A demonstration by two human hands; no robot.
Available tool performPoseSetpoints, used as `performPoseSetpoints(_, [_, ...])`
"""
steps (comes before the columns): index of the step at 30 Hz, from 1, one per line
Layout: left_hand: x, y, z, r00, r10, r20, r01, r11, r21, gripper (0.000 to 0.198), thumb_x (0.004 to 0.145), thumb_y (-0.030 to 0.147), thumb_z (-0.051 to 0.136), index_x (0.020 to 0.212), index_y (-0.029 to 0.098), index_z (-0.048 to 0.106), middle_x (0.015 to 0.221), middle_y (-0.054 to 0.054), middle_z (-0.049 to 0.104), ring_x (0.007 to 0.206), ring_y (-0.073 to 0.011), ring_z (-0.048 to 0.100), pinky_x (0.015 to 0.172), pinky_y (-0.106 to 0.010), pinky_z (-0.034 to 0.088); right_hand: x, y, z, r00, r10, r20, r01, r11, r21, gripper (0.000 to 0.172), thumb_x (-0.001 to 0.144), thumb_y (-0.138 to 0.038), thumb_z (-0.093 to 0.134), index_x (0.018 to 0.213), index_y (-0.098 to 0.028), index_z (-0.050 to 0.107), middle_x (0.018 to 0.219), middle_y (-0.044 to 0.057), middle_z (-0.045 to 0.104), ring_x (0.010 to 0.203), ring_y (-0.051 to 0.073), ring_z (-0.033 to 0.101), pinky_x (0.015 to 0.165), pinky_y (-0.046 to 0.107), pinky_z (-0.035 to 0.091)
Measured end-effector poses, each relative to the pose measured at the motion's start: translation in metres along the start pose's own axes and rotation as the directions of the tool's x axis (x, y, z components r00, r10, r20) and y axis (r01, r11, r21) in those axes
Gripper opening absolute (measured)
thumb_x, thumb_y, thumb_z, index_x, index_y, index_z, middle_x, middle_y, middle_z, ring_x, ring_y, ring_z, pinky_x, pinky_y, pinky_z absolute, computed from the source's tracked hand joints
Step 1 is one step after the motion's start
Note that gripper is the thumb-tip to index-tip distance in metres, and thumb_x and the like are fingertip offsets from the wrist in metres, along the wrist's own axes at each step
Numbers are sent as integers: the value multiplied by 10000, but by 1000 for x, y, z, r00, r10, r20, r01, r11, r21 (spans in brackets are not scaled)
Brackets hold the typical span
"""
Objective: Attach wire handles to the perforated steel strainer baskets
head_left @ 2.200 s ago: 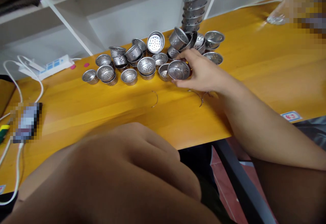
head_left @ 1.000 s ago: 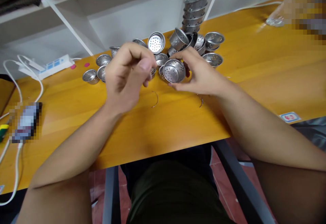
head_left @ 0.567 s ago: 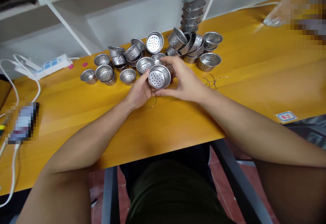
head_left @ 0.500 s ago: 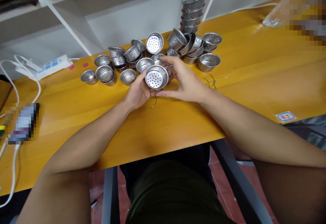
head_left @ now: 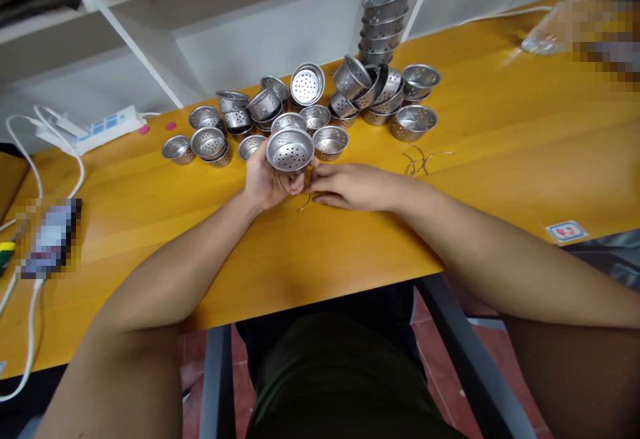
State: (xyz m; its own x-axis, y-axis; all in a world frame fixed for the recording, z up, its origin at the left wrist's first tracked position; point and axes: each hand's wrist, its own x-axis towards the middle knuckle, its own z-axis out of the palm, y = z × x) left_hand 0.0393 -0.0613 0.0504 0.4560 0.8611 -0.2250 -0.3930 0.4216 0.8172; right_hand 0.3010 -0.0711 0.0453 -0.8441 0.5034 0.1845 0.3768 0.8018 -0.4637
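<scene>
Holding a perforated metal cup (head_left: 291, 153) mouth up in the curled left hand (head_left: 270, 176) above the table (head_left: 350, 246), with the bent right hand (head_left: 353, 186) just to the cup's lower right (impossible to tell if pinching anything), closer to a curved wire (head_left: 307, 204).

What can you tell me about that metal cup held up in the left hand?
The held cup looks like shiny silvery metal: round, with a wide rim and many small holes in its base. Its mouth tilts toward the camera. The left hand grips it above the table, before similar cups. The right hand is close by; contact is unclear.
</scene>
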Motion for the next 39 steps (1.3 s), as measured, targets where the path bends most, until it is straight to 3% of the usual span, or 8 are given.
performPoseSetpoints(8, [-3,3,5,994,-111,9,111,990,-88,958,1226,1014,388,1129,183,855,711,-74,787,404,-178,563,425,-309,466,2,-35,-14,969,202,144,-158,951,-266,232,1244,-159,652,1190,-193,876,1299,151,914,1002,261,775,774,363,401])
performPoseSetpoints(16, [-5,6,13,987,-154,-41,149,983,-110,961,1226,1022,394,1048,178,818,671,-76,761,350,-147,484,392,-283,349,1,-61,-42,807,500,313,-343,829,-441,211,1206,-147,712,1238,-144,920,1258,169,937,1036,299,829,801,374,405])
performPoseSetpoints(19, [-5,5,14,987,-152,-51,145,982,-118,936,1229,1007,413,1089,176,821,682,-72,765,347,-139,465,390,-281,332,6,-67,-41,787,520,332,-329,808,-488,195,1178,-147,779,1282,-132,943,1304,195,950,1079,318,855,789,375,377])
performPoseSetpoints(25, [-3,-1,11,998,-58,-28,55,994,-97,856,1225,1012,493,1140,215,793,759,-39,787,398,-116,479,414,-272,377,6,-60,-34,826,480,296,-313,827,-466,125,1130,-158,836,1191,-157,946,1258,185,955,1012,308,838,756,384,322])
performPoseSetpoints(29, [0,-10,5,997,71,15,-71,997,-1,770,1126,1019,773,1114,248,779,844,-16,830,515,-125,644,504,-266,529,-1,-42,-31,889,419,186,-324,862,-390,50,1073,-214,835,1087,-199,880,1162,154,923,904,284,770,735,390,332])
performPoseSetpoints(31, [0,-14,0,991,114,64,-119,990,71,791,978,991,989,1162,246,802,935,-29,879,657,-166,788,618,-290,649,-5,-29,-32,917,379,128,-322,888,-328,29,1050,-256,812,1043,-228,815,1119,134,897,873,274,731,732,391,362])
performPoseSetpoints(36, [2,-20,-7,967,149,207,-190,961,199,924,638,606,1352,1301,228,831,1197,-79,943,1149,-323,976,1120,-497,809,-16,1,-44,953,302,-8,-302,953,15,191,986,-271,794,966,-285,604,837,17,752,731,220,626,715,378,439])
performPoseSetpoints(39, [5,-24,-8,959,193,207,-241,940,240,933,618,410,1363,1355,254,811,1266,-63,949,1212,-333,975,1141,-521,802,-20,9,-49,942,301,-151,-260,935,243,247,974,-316,830,973,-301,583,818,-10,712,723,218,611,709,385,459])
